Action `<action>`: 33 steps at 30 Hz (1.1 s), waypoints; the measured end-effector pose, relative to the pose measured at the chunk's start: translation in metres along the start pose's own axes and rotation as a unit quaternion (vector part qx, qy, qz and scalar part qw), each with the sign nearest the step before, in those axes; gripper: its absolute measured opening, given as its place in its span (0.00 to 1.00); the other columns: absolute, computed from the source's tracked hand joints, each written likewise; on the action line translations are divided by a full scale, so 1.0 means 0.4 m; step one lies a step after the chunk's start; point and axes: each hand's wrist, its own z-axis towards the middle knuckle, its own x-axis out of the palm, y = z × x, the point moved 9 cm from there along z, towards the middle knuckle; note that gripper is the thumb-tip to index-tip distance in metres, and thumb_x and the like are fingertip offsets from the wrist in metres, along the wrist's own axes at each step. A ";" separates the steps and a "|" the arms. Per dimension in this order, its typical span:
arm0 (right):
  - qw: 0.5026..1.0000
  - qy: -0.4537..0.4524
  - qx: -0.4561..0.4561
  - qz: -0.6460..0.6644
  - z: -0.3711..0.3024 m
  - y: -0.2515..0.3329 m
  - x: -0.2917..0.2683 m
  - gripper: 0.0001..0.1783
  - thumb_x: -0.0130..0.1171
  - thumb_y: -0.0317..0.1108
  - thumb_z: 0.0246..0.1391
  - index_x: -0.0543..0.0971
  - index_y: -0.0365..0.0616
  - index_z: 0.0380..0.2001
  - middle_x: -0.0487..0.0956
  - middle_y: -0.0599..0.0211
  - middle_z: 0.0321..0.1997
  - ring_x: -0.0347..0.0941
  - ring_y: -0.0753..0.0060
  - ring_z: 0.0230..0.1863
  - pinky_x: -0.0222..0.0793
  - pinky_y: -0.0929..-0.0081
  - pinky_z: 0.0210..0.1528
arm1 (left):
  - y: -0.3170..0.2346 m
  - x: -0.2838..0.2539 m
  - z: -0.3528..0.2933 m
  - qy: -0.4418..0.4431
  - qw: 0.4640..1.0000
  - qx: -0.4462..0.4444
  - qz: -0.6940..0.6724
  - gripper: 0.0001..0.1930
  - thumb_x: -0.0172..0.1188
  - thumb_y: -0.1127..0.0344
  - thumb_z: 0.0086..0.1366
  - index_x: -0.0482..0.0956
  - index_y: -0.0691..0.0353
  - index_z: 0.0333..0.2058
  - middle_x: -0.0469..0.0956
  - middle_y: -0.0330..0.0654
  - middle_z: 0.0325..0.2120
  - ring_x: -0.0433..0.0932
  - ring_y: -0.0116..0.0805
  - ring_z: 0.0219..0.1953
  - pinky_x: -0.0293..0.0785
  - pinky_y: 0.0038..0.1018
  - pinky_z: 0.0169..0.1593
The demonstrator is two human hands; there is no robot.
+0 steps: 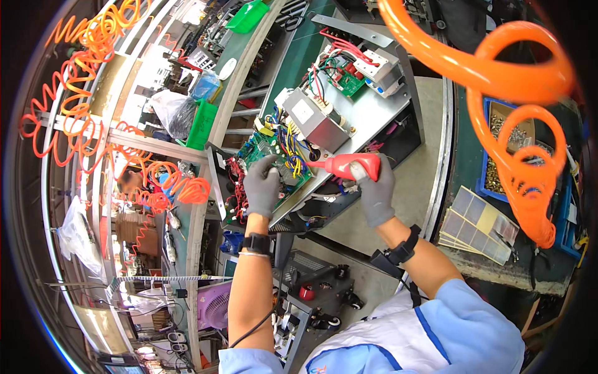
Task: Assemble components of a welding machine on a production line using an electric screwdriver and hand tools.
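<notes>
My right hand [377, 193], in a grey glove, is wrapped round a red squeeze bottle [349, 166] with a narrow tip. The bottle lies nearly level, its tip pointing left toward a bundle of yellow and blue wires [293, 149]. At the left, my gloved left hand [263, 187] rests over a green circuit board [255, 149], fingers curled down; whatever they hold is hidden. Board and wires sit on an open metal chassis [380, 124]. A silver boxed transformer [316, 121] stands beyond the wires, and red wires [237, 187] run along the board's left side.
An orange coiled air hose [486, 68] hangs close at the upper right. Below it, a blue bin [492, 168] of small screws and flat cards [476, 224] lie on the right bench [523, 277]. Green bins [202, 124] stand left of the chassis.
</notes>
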 end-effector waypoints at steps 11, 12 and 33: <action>0.968 0.013 -0.178 -0.178 -0.006 0.069 0.004 0.17 0.63 0.37 0.45 0.69 0.39 0.32 0.71 0.70 0.31 0.66 0.81 0.31 0.67 0.81 0.33 | -0.097 0.062 0.031 0.039 0.988 0.048 0.139 0.11 0.57 0.65 0.48 0.77 0.63 0.31 0.75 0.45 0.28 0.76 0.39 0.30 0.71 0.31 0.38; 0.970 -0.005 -0.171 -0.174 -0.004 0.058 -0.006 0.17 0.63 0.36 0.45 0.69 0.39 0.32 0.71 0.69 0.31 0.67 0.81 0.31 0.68 0.81 0.33 | -0.053 0.059 0.033 0.063 0.998 -0.018 -0.001 0.08 0.55 0.70 0.48 0.76 0.64 0.29 0.75 0.45 0.26 0.76 0.34 0.28 0.71 0.27 0.35; 0.976 -0.002 -0.113 -0.187 -0.017 -0.004 0.048 0.18 0.61 0.38 0.45 0.71 0.38 0.36 0.76 0.60 0.33 0.73 0.68 0.34 0.69 0.72 0.35 | -0.033 0.036 -0.011 0.031 0.999 0.022 -0.013 0.14 0.48 0.78 0.51 0.74 0.68 0.38 0.77 0.43 0.33 0.76 0.29 0.36 0.70 0.24 0.44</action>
